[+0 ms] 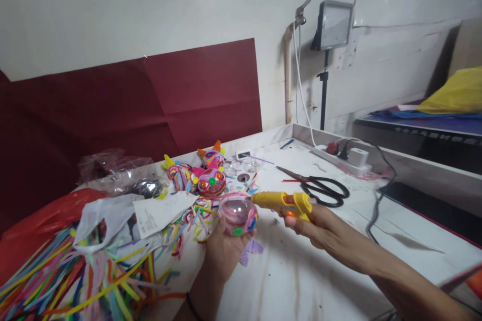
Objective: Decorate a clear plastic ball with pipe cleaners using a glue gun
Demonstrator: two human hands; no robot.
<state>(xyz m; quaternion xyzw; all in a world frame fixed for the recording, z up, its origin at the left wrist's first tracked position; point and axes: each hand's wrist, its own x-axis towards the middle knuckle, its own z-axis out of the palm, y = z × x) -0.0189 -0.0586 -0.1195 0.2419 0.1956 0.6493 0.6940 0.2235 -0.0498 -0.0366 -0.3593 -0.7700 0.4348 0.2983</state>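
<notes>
My left hand (pixel 226 251) is closed around a clear plastic ball (pixel 238 212) partly wrapped in pink and coloured pipe cleaners, with a green dot on its lower front. In my right hand (pixel 327 228) is a yellow glue gun (pixel 282 203), its small orange light glowing. The nozzle points left and meets the ball's upper right edge; whether it touches cannot be made out. Behind the ball sit several finished-looking pipe-cleaner balls with ears, one of them a pink ball (pixel 211 181) with orange eyes. A lilac pipe-cleaner piece (pixel 251 252) lies under the ball.
Black-handled scissors (pixel 326 188) lie behind the glue gun. A power strip (pixel 342 158) with plugs and a dark cable (pixel 376 205) is at the right. Loose pipe cleaners (pixel 94 281), a white plastic bag (pixel 107 220) and a paper slip (pixel 161 213) crowd the left.
</notes>
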